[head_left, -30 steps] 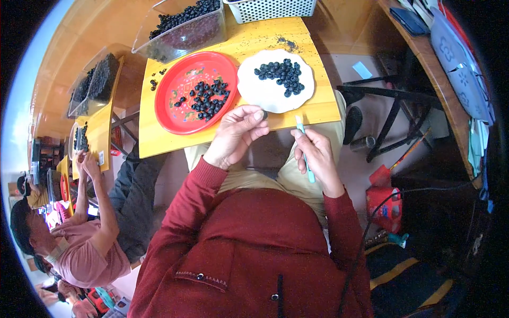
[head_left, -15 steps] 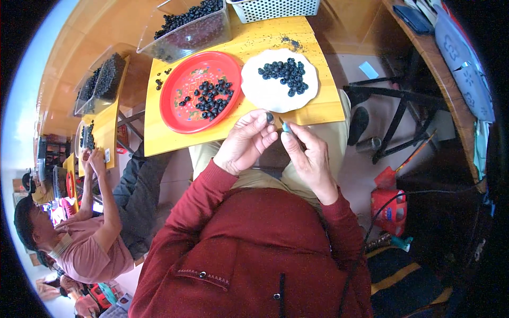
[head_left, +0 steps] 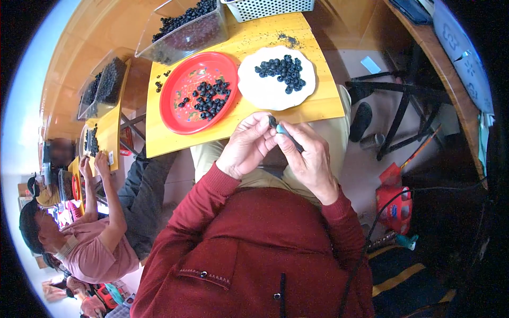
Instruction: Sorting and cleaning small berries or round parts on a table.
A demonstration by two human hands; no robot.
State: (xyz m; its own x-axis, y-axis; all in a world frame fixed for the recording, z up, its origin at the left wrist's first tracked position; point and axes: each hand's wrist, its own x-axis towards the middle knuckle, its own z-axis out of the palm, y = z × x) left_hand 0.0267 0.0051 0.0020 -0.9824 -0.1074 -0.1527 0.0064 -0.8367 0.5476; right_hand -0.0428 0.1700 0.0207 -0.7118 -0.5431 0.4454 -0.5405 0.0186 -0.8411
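My left hand (head_left: 245, 144) pinches a small dark round bead (head_left: 272, 121) between thumb and fingers. Against it my right hand (head_left: 308, 161) brings a slim, dark-handled small knife (head_left: 295, 143); its tip is hidden at the bead, and a pale-blue patch shows by the fingertips. Both hands are just off the near edge of a yellow table (head_left: 169, 144), above my lap. On the table a red plate (head_left: 168, 108) holds many loose dark beads (head_left: 209, 98). Beside it, a white scalloped plate (head_left: 260, 95) carries another cluster of dark beads (head_left: 289, 71).
A clear plastic bin (head_left: 201, 40) of dark beads and a white perforated basket (head_left: 268, 9) stand at the back. Dark crumbs (head_left: 289, 40) lie behind the white plate. At left a co-worker (head_left: 90, 244) handles beads at another table. A black cable (head_left: 424, 189) runs at right.
My right hand has brought the knife in against the bead; its blade showed apart from it before. The co-worker's hands have moved slightly apart.
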